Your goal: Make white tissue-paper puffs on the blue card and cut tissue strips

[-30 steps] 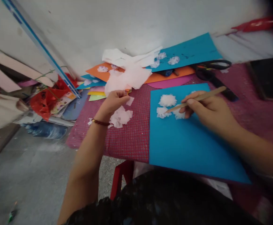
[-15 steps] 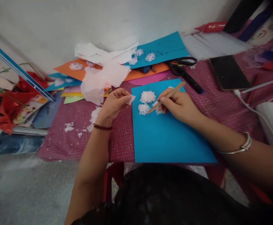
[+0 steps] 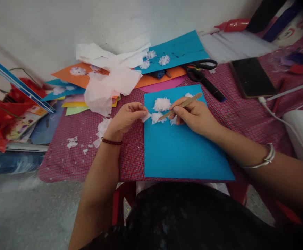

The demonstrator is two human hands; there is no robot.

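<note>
Between the thumb and fingers of my left hand [image 3: 132,116] is a small piece of white tissue paper [image 3: 146,117], at the left edge of a blue sheet of paper [image 3: 182,149]. My right hand [image 3: 191,114] grips a wooden craft stick [image 3: 189,100] like a pen. The stick's lower tip touches or hovers just over a white tissue tuft [image 3: 156,117] on the sheet; which of the two I cannot tell. Above that tuft sits a fuller tissue tuft [image 3: 162,104]. Other tufts are partly hidden behind my right hand.
Torn tissue [image 3: 103,127] and scraps [image 3: 72,142] lie left on the checked tablecloth [image 3: 70,163]. Behind are crumpled white tissue [image 3: 112,76], coloured papers [image 3: 177,48], and black scissors [image 3: 196,71]. A phone [image 3: 252,78] with a cable lies at right.
The stick's tip has shifted left and up, from the blue paper beside the lower tuft onto or over that tuft. My left hand keeps its tissue piece, now closer to the tuft.
</note>
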